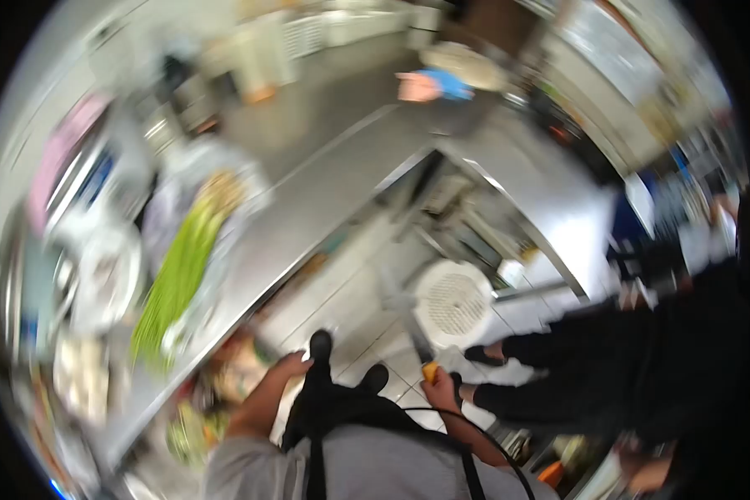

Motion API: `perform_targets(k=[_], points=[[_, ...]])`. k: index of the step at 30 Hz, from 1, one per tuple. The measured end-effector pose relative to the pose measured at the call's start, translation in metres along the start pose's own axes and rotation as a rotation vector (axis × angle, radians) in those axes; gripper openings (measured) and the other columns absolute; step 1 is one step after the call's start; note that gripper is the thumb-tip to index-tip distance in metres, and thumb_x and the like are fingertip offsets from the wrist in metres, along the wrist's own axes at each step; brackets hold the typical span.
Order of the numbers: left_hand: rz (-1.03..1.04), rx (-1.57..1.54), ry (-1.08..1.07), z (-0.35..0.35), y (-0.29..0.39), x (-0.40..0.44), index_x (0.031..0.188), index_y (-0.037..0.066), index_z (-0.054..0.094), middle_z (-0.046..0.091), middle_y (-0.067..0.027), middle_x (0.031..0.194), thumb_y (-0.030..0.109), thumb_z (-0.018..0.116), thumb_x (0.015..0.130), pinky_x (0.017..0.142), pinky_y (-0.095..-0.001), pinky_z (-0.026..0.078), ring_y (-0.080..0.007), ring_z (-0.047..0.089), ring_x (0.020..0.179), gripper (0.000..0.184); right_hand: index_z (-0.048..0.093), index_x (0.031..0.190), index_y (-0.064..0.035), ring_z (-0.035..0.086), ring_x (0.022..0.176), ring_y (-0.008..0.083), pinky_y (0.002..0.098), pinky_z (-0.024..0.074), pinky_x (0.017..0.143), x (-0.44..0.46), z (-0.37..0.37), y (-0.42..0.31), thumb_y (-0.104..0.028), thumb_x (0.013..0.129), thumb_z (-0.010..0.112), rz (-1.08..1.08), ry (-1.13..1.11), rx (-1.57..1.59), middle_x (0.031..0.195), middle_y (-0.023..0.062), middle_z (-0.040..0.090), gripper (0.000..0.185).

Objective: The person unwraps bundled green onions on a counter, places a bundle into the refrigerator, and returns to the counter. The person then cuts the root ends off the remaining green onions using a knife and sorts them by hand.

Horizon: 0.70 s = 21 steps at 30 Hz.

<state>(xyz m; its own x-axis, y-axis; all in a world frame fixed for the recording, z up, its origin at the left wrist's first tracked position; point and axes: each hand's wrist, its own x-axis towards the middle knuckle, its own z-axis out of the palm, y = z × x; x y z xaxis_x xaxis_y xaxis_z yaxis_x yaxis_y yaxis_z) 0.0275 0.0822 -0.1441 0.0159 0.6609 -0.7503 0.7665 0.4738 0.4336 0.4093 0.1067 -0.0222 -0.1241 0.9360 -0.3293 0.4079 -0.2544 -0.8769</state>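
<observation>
Blurred by motion, my right hand [440, 387] is wrapped round the yellow handle of a knife [422, 340], its blade pointing up and away over the tiled floor. My left hand [292, 364] hangs low near the counter's front edge; its fingers are too smeared to make out. On the steel counter [308, 196] to the left, a long bunch of green stalks [179, 279] lies on clear plastic [254, 179], with its pale root ends toward the back.
A round white perforated lid or basket [452, 302] is on the floor ahead. Another person [608, 358] in dark clothes stands close on the right. White bowls [107, 275] and containers crowd the left. Vegetables [193, 433] sit below the counter edge.
</observation>
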Motion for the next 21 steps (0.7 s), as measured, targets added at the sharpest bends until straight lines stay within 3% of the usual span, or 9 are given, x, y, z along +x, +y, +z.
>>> perform_targets(k=[1, 3, 5, 6, 9, 10, 16, 19, 21], points=[[0.003, 0.044, 0.005, 0.004, -0.009, -0.015, 0.117, 0.001, 0.040, 0.043, -0.0199, 0.117, 0.043, 0.047, 0.076, 0.091, -0.0376, 0.033, -0.0324, 0.042, 0.107, 0.059, 0.046, 0.083, -0.0024, 0.045, 0.064, 0.0098, 0.0233, 0.0375, 0.057, 0.003, -0.007, -0.024, -0.002, 0.065, 0.052, -0.005, -0.024, 0.133, 0.070, 0.0011, 0.046, 0.019], [-0.052, -0.023, -0.004, -0.028, 0.008, -0.074, 0.116, 0.001, 0.041, 0.046, -0.0203, 0.113, 0.040, 0.048, 0.075, 0.088, -0.0364, 0.036, -0.0318, 0.045, 0.104, 0.057, 0.047, 0.081, -0.0035, 0.042, 0.060, 0.0077, 0.0224, 0.0370, 0.054, 0.024, -0.013, -0.016, -0.005, 0.066, 0.058, -0.074, -0.018, 0.083, 0.068, 0.0000, 0.046, 0.019], [0.037, -0.135, 0.322, -0.022, -0.016, -0.100, 0.114, 0.002, 0.043, 0.051, -0.0203, 0.106, 0.038, 0.047, 0.075, 0.085, -0.0359, 0.039, -0.0317, 0.049, 0.099, 0.053, 0.047, 0.080, -0.0036, 0.042, 0.060, 0.0075, 0.0222, 0.0368, 0.054, 0.039, -0.020, -0.042, -0.007, 0.066, 0.060, -0.086, -0.054, 0.074, 0.068, -0.0001, 0.046, 0.019], [0.041, -0.107, 0.457, -0.030, -0.013, -0.121, 0.112, 0.003, 0.045, 0.053, -0.0185, 0.102, 0.031, 0.048, 0.077, 0.078, -0.0364, 0.042, -0.0299, 0.054, 0.089, 0.044, 0.047, 0.079, -0.0036, 0.042, 0.061, 0.0075, 0.0223, 0.0368, 0.055, 0.050, -0.019, -0.047, -0.008, 0.067, 0.060, -0.126, -0.091, 0.075, 0.068, -0.0002, 0.046, 0.019], [-0.068, -0.326, 0.567, -0.074, 0.026, -0.186, 0.109, 0.004, 0.048, 0.055, -0.0164, 0.099, 0.026, 0.051, 0.076, 0.073, -0.0344, 0.044, -0.0271, 0.056, 0.084, 0.040, 0.050, 0.086, -0.0014, 0.045, 0.064, 0.0091, 0.0238, 0.0385, 0.058, 0.067, -0.007, -0.107, -0.011, 0.069, 0.058, -0.266, -0.149, 0.014, 0.071, 0.0021, 0.049, 0.021], [0.011, -0.362, 0.685, -0.078, 0.029, -0.192, 0.105, 0.004, 0.050, 0.055, -0.0163, 0.086, 0.022, 0.052, 0.075, 0.067, -0.0339, 0.044, -0.0290, 0.055, 0.076, 0.035, 0.050, 0.088, -0.0007, 0.046, 0.065, 0.0097, 0.0240, 0.0389, 0.059, 0.080, 0.000, -0.121, -0.012, 0.069, 0.058, -0.322, -0.156, -0.046, 0.072, 0.0032, 0.050, 0.022], [0.412, -0.377, 1.192, -0.158, 0.073, -0.218, 0.093, 0.003, 0.056, 0.055, -0.0150, 0.083, 0.010, 0.051, 0.074, 0.069, -0.0333, 0.043, -0.0287, 0.054, 0.078, 0.021, 0.052, 0.094, 0.0015, 0.050, 0.068, 0.0131, 0.0252, 0.0404, 0.063, 0.132, 0.053, -0.218, -0.017, 0.071, 0.057, -0.461, -0.259, -0.201, 0.074, 0.0094, 0.053, 0.030], [0.456, -0.202, 1.393, -0.214, 0.089, -0.212, 0.092, 0.005, 0.056, 0.054, -0.0142, 0.087, 0.011, 0.056, 0.069, 0.073, -0.0372, 0.041, -0.0317, 0.050, 0.084, 0.024, 0.052, 0.095, 0.0017, 0.049, 0.067, 0.0127, 0.0256, 0.0407, 0.062, 0.156, 0.073, -0.246, -0.019, 0.072, 0.056, -0.345, -0.346, -0.221, 0.073, 0.0080, 0.053, 0.032], [0.440, -0.112, 1.347, -0.230, 0.090, -0.179, 0.095, 0.006, 0.055, 0.053, -0.0145, 0.094, 0.014, 0.058, 0.066, 0.075, -0.0398, 0.039, -0.0328, 0.047, 0.089, 0.030, 0.053, 0.093, 0.0006, 0.045, 0.059, 0.0103, 0.0245, 0.0384, 0.054, 0.171, 0.080, -0.255, -0.018, 0.072, 0.055, -0.382, -0.369, -0.127, 0.064, 0.0005, 0.049, 0.028]])
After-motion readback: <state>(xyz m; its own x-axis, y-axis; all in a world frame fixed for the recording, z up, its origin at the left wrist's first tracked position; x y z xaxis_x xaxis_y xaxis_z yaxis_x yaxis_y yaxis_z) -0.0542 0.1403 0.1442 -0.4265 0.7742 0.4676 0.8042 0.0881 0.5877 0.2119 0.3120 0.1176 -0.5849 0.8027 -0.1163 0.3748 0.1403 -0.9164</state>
